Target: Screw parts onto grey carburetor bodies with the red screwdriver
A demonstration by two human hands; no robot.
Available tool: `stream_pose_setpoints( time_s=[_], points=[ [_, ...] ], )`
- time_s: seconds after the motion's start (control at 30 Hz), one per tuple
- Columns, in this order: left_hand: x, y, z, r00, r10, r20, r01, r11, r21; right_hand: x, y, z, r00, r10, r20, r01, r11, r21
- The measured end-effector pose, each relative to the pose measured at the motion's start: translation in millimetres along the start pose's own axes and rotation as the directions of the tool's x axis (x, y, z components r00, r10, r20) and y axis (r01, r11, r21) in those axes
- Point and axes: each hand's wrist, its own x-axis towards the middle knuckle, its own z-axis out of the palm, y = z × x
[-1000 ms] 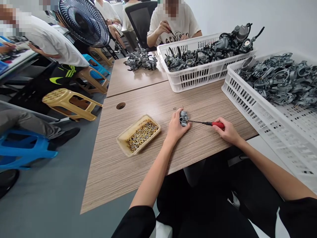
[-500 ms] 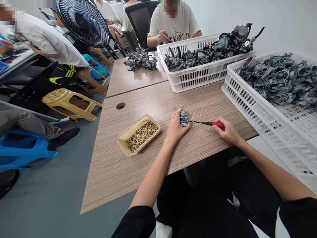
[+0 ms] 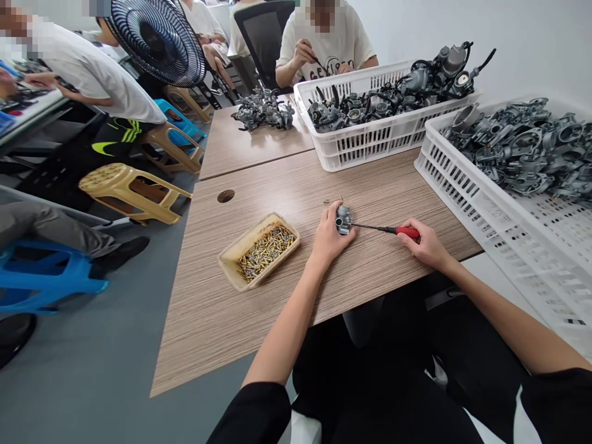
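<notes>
My left hand [image 3: 329,233] is closed around a small grey metal carburetor body [image 3: 343,220], steadying it on the wooden table [image 3: 370,271]. In my right hand [image 3: 426,246] is a screwdriver with a red handle [image 3: 407,232]. Its dark shaft points left and the tip meets the right side of the carburetor body; the exact contact spot is too small to make out. Just behind the body lie a couple of tiny metal pieces [image 3: 326,201]. Left of my left hand stands a yellowed plastic tray [image 3: 230,277] holding many small brass-coloured parts.
A white crate [image 3: 330,161] full of carburetors stands at the back, and another white crate [image 3: 444,161] of metal bodies at the right. A carburetor pile [image 3: 263,112] sits at the far left. Opposite me a person [image 3: 342,37] holds a small tool. The table has a round hole [image 3: 226,196].
My hands, the carburetor body and the screwdriver hold nearly the same position. The person opposite has raised one hand with a thin dark tool.
</notes>
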Motion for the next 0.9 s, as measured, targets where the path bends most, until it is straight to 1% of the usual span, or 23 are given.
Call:
stream_pose_setpoints(
  time_s=[0.27,0.6,0.8,0.9],
  points=[
    [0.2,1.0,-0.1,1.000,0.007,-0.004,-0.007,1.000,0.001,0.1,1.6,0.4,1.000,0.003,-0.004,-0.003,1.000,0.000],
    [0.5,-2.1,0.2,1.000,0.027,-0.002,-0.027,1.000,0.004,0.0,2.4,-0.1,1.000,-0.020,-0.002,0.020,1.000,0.002],
    [0.9,-3.5,1.9,1.000,0.027,-0.010,-0.027,1.000,0.010,1.6,4.0,0.3,0.998,-0.056,-0.017,0.056,0.998,-0.025],
    [1.2,-3.5,2.2,1.000,0.028,-0.010,-0.028,1.000,0.009,1.8,4.6,0.3,0.998,-0.052,-0.018,0.052,0.998,-0.030]
  ],
)
